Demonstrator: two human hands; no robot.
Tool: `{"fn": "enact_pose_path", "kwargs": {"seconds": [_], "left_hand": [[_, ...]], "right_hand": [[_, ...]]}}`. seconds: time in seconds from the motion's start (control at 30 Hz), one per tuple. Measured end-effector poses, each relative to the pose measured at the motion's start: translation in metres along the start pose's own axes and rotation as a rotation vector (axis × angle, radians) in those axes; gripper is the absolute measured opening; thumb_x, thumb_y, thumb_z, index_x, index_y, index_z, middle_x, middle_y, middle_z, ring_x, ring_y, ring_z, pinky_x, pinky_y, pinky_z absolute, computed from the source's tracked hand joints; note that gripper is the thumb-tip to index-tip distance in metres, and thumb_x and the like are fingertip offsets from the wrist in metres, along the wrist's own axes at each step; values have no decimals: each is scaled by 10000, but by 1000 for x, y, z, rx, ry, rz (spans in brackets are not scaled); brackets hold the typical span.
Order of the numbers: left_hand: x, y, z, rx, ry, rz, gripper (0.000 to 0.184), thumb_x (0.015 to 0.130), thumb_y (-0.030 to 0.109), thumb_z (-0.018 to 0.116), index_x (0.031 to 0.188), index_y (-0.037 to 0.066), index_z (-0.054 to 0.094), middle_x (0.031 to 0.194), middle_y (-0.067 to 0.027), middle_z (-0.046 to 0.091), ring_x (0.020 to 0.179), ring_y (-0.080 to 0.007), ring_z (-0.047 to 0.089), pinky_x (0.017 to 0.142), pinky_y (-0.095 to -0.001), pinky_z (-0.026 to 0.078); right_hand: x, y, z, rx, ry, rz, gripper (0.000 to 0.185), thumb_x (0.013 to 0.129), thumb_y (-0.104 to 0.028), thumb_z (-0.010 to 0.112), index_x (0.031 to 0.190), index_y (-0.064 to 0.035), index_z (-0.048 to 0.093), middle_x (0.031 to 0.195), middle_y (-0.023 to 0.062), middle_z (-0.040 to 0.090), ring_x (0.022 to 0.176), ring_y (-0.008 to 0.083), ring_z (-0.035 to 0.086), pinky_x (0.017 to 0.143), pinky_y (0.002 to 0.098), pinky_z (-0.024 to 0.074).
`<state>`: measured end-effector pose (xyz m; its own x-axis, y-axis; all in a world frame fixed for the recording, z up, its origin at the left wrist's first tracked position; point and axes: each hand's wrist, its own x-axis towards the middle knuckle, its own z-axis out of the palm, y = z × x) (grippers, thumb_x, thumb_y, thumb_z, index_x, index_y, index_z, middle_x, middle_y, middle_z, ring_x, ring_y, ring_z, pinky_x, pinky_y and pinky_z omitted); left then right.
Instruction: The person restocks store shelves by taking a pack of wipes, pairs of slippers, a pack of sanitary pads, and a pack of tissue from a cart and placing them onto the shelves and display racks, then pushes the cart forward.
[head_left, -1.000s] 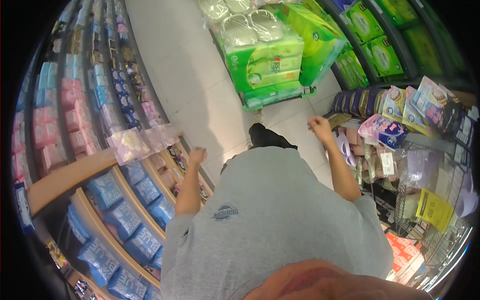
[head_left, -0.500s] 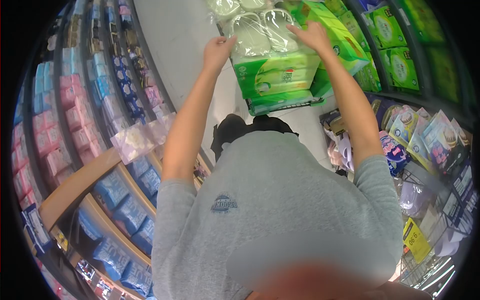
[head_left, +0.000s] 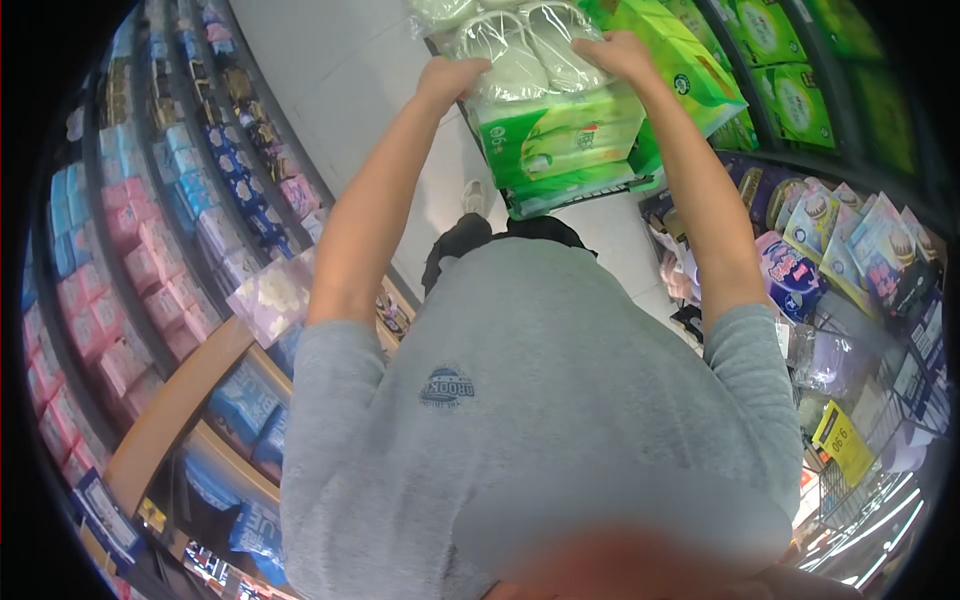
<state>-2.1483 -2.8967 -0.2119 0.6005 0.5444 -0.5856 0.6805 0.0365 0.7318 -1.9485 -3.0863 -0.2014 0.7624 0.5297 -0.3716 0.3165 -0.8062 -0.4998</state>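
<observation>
A pair of pale green slippers (head_left: 520, 55) in clear plastic wrap lies on top of a large green pack of tissues (head_left: 565, 135), which sits in a shopping cart (head_left: 625, 188). My left hand (head_left: 449, 82) is closed on the left edge of the slipper pack, its thumb lying over the wrap. At the opposite edge, my right hand (head_left: 620, 55) grips the pack with its thumb on top. The undersides of both hands' fingers are hidden. Another wrapped slipper pack (head_left: 445, 12) shows at the top edge, just beyond.
Shelves of pink and blue packets (head_left: 130, 270) curve along the left. Blue bags (head_left: 245, 395) fill a wooden-edged shelf at lower left. Green packs (head_left: 795, 105) line the right shelf. Below them stand a wire rack with pouches (head_left: 795, 275) and a yellow price tag (head_left: 843, 443).
My left hand has moved inward onto the slipper pack, and its thumb now overlaps the wrap. The shelves have shifted in view, and one light shoe now shows on the floor.
</observation>
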Motion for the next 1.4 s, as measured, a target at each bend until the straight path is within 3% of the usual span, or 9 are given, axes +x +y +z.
{"fn": "enact_pose_path", "kwargs": {"seconds": [0.13,0.23,0.33,0.4,0.43,0.77,0.87,0.93,1.4], "left_hand": [[3,-5,1,-174,-11,-36,309,693,241,711,589,-1,549,532,-50,518,411,-122,416,394,-299,302],[19,-22,6,-591,-134,-45,235,727,140,706,774,-54,584,662,-76,598,501,-134,530,445,-287,404],[-19,-2,-11,-694,-304,-92,129,822,215,631,778,97,598,547,11,512,360,-96,395,324,-243,280],[-38,3,-19,-726,-375,-21,162,818,205,634,707,123,549,517,33,449,352,-92,355,319,-250,232],[-36,-2,-21,-769,-430,-20,148,808,196,630,710,113,557,520,29,457,355,-99,368,328,-255,246],[-106,41,-49,-777,-504,113,120,786,141,599,786,23,618,614,-21,574,466,-109,513,400,-261,364],[-103,55,-65,-747,-1040,262,161,786,103,578,872,-24,624,721,-53,626,577,-121,584,502,-251,451],[-118,65,-41,-752,-666,429,206,792,70,552,938,-60,616,795,-71,644,644,-130,608,594,-251,486],[-207,97,44,-625,-1056,650,209,799,35,564,972,-71,615,877,-97,662,735,-132,631,671,-260,509]], "right_hand": [[9,8,1,103,-47,27,504,674,-505,723,665,-9,635,655,66,602,585,169,536,565,322,429],[-13,1,-13,208,-31,19,483,687,-482,735,688,-7,643,654,42,592,562,139,525,531,282,410],[-76,-48,-36,406,-22,149,314,788,-246,654,827,63,609,691,73,608,607,136,566,555,279,452],[-67,-6,-23,482,-33,56,468,730,-426,733,831,25,655,733,44,615,636,118,561,596,242,426],[-71,0,-24,431,-14,90,473,754,-391,725,918,46,649,801,56,630,698,116,577,640,235,436],[-188,-36,-11,814,415,146,570,784,-220,735,1169,131,503,1007,148,619,887,161,609,774,232,458],[-206,-36,-7,1047,502,123,422,848,-112,649,1170,120,507,1067,155,616,959,173,606,842,254,462],[-220,-33,-6,1111,516,118,390,869,-119,617,1169,108,514,1066,151,617,952,185,612,838,276,472],[-375,31,-35,1229,753,79,282,917,-133,537,1110,72,542,1062,106,604,970,163,579,857,306,436]]}}
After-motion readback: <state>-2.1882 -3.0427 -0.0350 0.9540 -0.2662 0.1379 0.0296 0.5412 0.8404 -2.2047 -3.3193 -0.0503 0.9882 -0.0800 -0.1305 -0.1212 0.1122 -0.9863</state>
